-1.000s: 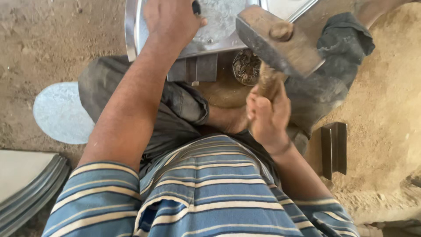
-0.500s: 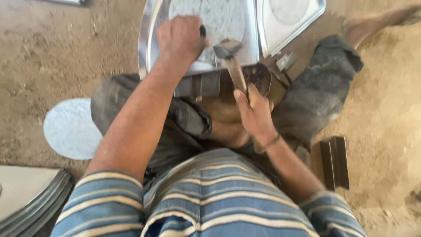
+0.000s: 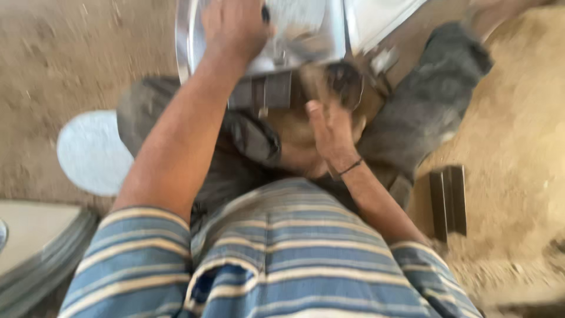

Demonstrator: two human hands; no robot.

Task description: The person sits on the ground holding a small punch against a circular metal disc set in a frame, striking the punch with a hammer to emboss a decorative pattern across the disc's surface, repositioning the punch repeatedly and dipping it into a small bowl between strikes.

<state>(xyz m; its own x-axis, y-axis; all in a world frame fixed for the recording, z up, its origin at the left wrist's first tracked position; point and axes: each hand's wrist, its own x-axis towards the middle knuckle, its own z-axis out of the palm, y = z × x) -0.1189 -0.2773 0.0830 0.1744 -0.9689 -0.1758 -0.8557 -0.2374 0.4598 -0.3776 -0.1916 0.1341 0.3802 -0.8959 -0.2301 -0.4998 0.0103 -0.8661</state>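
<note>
A seated worker's right hand (image 3: 332,132) grips a blurred hammer handle (image 3: 315,82) at centre frame, while the left hand (image 3: 232,26) closes on a dark punch (image 3: 266,13), pressing down a shiny metal tray (image 3: 306,35) at the top edge, above a steel block (image 3: 262,91).

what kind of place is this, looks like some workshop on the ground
Probably a small floor-level metalworking shop. The person sits on a bare dirt floor, left hand pressing a shiny metal tray, with a stack of sheet-metal pieces and a metal disc beside.
</note>
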